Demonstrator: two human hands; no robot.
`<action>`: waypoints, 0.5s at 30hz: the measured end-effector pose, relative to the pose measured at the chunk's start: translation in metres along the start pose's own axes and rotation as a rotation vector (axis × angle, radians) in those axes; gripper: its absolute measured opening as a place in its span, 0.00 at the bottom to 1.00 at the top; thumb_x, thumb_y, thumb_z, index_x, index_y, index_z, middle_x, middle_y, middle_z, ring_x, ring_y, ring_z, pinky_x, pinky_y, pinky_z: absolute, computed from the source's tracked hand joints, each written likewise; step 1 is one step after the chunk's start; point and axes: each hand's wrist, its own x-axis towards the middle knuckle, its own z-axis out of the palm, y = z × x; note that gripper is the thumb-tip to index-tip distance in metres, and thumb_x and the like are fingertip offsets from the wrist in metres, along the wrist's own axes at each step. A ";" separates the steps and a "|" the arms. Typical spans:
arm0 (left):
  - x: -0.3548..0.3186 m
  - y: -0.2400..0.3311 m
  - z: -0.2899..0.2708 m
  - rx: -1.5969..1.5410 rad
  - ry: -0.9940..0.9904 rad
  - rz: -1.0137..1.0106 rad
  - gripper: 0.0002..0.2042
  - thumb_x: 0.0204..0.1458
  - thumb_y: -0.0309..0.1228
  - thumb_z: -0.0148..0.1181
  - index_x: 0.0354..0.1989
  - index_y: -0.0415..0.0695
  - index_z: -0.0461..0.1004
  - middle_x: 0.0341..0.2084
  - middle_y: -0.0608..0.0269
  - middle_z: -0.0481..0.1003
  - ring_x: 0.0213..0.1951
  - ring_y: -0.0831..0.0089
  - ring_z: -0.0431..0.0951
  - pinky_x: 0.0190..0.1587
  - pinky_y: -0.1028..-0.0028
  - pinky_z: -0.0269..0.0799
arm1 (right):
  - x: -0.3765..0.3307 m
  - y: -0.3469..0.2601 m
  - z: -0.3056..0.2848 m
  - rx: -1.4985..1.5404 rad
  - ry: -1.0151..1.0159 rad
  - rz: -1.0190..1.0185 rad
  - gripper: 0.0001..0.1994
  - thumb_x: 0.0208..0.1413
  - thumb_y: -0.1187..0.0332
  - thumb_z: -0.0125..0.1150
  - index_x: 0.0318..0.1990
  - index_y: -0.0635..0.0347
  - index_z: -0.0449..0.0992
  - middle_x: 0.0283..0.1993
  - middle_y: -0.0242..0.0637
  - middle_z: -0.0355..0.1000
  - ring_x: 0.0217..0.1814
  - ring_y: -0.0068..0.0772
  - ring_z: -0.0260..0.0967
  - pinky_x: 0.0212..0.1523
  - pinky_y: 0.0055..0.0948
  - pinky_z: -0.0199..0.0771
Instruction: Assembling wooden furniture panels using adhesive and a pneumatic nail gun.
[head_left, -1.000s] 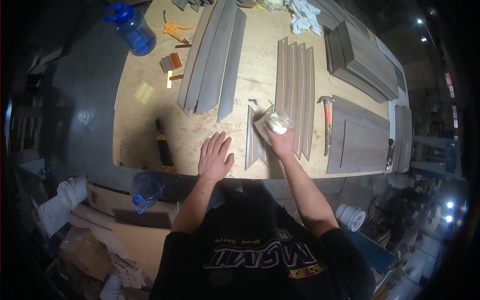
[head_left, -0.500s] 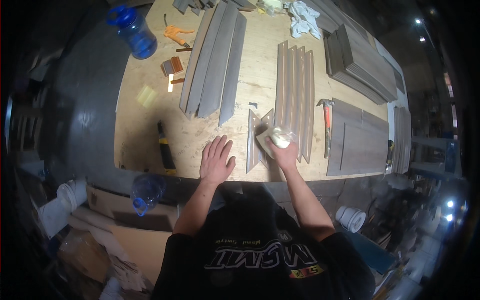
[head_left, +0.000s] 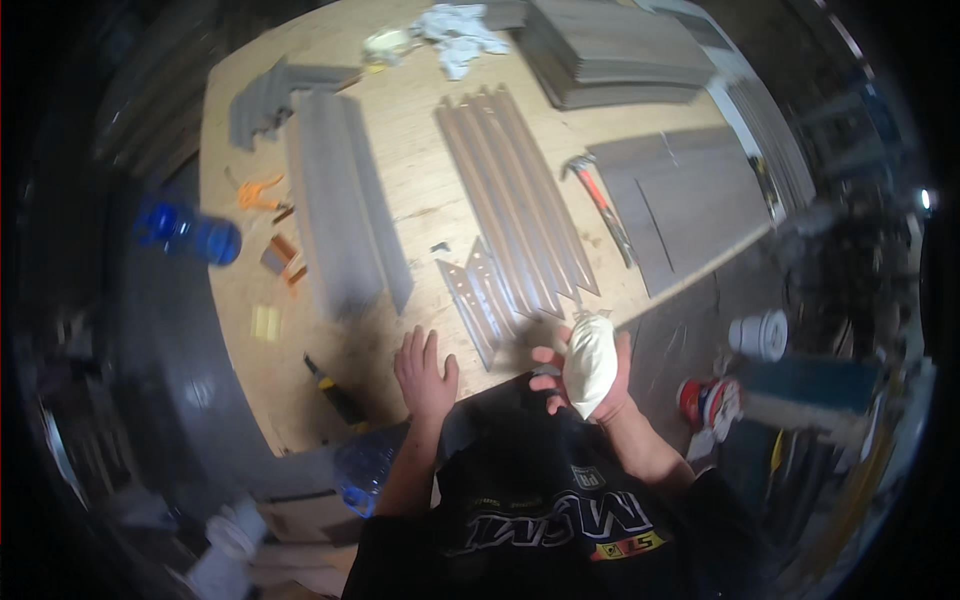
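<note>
Head view: the right hand (head_left: pixel 590 372) grips a white cloth (head_left: pixel 588 362) at 5 o'clock of the pointed strips (head_left: pixel 480 305); the left hand (head_left: pixel 425 372) lies open on the workbench (head_left: pixel 420 180). I judge wiping the strips is in hand; next the cloth must reach them.

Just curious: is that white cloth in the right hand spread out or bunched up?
Bunched up: the cloth sits as a rounded wad in the right hand.

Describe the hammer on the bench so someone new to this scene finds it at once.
Start at the plywood workbench and go to its right side, to the flat grey panels. The hammer lies along their left edge, between them and the row of long pointed strips. Its red-orange and black handle and metal head set it apart from the grey and brown boards around it.
</note>
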 end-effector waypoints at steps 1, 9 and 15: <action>-0.001 0.001 -0.001 -0.001 -0.017 0.058 0.26 0.56 0.39 0.62 0.63 0.44 0.71 0.68 0.52 0.64 0.71 0.52 0.59 0.72 0.50 0.52 | 0.001 0.000 -0.031 0.120 -0.172 0.064 0.39 0.60 0.33 0.49 0.69 0.52 0.64 0.52 0.46 0.75 0.41 0.55 0.78 0.27 0.45 0.79; -0.004 0.006 0.013 -0.187 0.175 0.012 0.16 0.56 0.26 0.60 0.54 0.39 0.77 0.58 0.42 0.72 0.62 0.44 0.68 0.65 0.50 0.63 | -0.055 -0.026 -0.111 0.392 -0.569 -0.149 0.43 0.54 0.31 0.54 0.70 0.51 0.64 0.44 0.46 0.73 0.40 0.55 0.74 0.37 0.46 0.74; -0.003 0.118 0.008 -0.322 0.185 0.089 0.13 0.62 0.22 0.54 0.54 0.35 0.75 0.56 0.43 0.72 0.61 0.48 0.69 0.65 0.54 0.65 | -0.062 -0.068 -0.195 0.249 -0.022 -0.273 0.37 0.61 0.43 0.53 0.73 0.53 0.59 0.54 0.46 0.74 0.49 0.53 0.77 0.44 0.53 0.81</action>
